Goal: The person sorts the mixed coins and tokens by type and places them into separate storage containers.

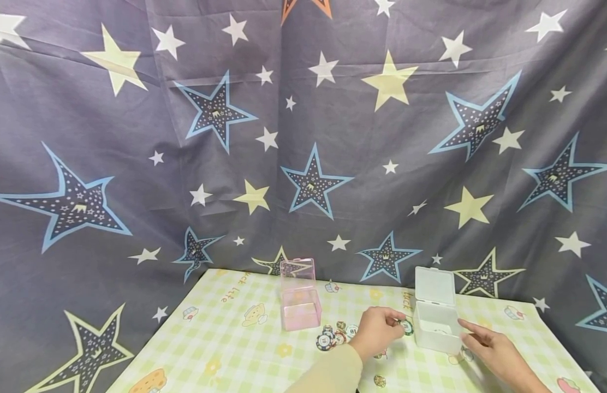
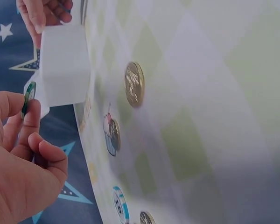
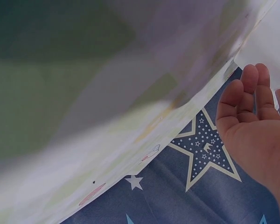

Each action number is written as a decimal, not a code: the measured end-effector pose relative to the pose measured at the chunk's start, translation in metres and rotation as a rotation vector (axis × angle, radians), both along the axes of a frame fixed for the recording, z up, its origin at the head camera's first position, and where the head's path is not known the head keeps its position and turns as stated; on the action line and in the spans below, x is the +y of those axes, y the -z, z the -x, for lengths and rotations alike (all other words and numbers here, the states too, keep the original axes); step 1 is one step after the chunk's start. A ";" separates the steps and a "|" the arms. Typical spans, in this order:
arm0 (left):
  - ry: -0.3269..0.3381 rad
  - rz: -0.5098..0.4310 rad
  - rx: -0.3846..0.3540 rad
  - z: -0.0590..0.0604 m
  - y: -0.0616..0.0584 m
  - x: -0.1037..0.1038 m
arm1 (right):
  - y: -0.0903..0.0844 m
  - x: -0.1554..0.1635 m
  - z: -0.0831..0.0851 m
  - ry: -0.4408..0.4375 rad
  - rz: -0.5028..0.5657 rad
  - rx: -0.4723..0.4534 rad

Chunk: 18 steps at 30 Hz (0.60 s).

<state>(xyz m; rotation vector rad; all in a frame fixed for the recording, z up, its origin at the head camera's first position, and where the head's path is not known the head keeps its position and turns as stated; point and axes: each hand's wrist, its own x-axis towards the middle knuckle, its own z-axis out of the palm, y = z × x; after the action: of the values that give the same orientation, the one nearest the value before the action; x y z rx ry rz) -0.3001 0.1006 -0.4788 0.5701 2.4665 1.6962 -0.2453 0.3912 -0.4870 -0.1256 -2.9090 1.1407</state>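
My left hand (image 1: 382,326) pinches a green-and-white chip (image 1: 406,327) right beside the left wall of a small white box (image 1: 437,327) whose lid stands open. In the left wrist view the same chip (image 2: 29,96) sits edge-on between thumb and fingers, next to the white box (image 2: 65,65). My right hand (image 1: 490,344) rests with straight fingers against the box's right side; the right wrist view shows its relaxed fingers (image 3: 245,100). A small heap of chips (image 1: 333,335) lies on the checked tablecloth (image 1: 234,349) left of my left hand.
A pink transparent box (image 1: 299,303) with raised lid stands at the back of the table. A gold coin (image 1: 379,380) lies near the front edge, seen also as the coin (image 2: 134,84). A starred dark curtain (image 1: 303,136) hangs behind and around the table.
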 end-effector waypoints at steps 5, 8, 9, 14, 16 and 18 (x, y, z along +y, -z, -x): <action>-0.006 -0.008 0.017 0.000 -0.002 0.007 | 0.000 0.001 0.000 -0.002 -0.009 0.001; -0.011 -0.010 0.023 0.000 -0.001 0.012 | 0.001 0.001 0.001 -0.003 -0.005 -0.001; -0.012 -0.010 0.025 0.000 0.000 0.013 | 0.001 0.001 0.001 -0.002 -0.003 -0.002; -0.007 -0.008 0.044 -0.001 0.000 0.017 | 0.000 0.000 0.000 -0.003 0.002 -0.004; -0.003 -0.014 0.044 -0.002 -0.001 0.019 | 0.000 0.000 -0.001 -0.002 0.002 -0.005; -0.007 -0.020 0.047 -0.003 -0.002 0.020 | 0.000 -0.001 -0.001 -0.001 0.008 -0.009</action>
<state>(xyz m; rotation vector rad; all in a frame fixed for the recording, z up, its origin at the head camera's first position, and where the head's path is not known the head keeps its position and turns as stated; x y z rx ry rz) -0.2974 0.1208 -0.4767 0.6121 2.4890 1.7312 -0.2447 0.3905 -0.4866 -0.1294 -2.9128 1.1549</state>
